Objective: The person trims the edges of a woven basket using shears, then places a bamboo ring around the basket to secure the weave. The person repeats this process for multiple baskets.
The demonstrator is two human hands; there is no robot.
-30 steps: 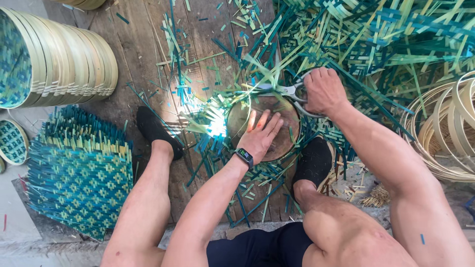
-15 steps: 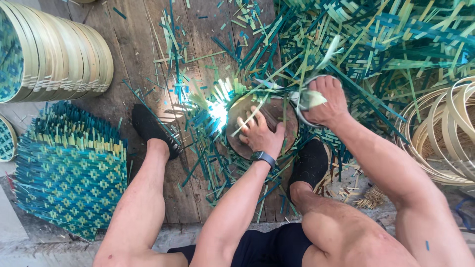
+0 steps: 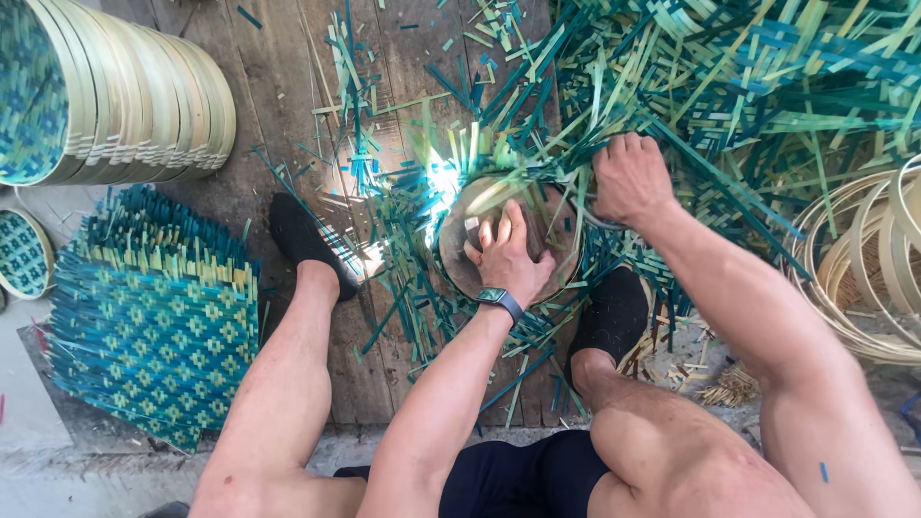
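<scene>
My left hand, with a dark watch on its wrist, presses palm-down on a round brown form between my feet. Green and pale bamboo strips fan out from under the form's rim. My right hand is closed at the form's upper right edge, among the strips. It grips scissors; only a bit of grey handle shows below the fist, and the blades are hidden.
Finished round trays are stacked on edge at the upper left. Flat blue-green woven mats lie at the left. Loose woven mats and strips pile up at the upper right, with pale bamboo hoops at the right. Black shoes flank the form on wooden planks.
My left hand has slid toward the form's left side and curled its fingers. My right hand has turned knuckles-up at the rim, and the scissors that showed earlier are now mostly hidden.
</scene>
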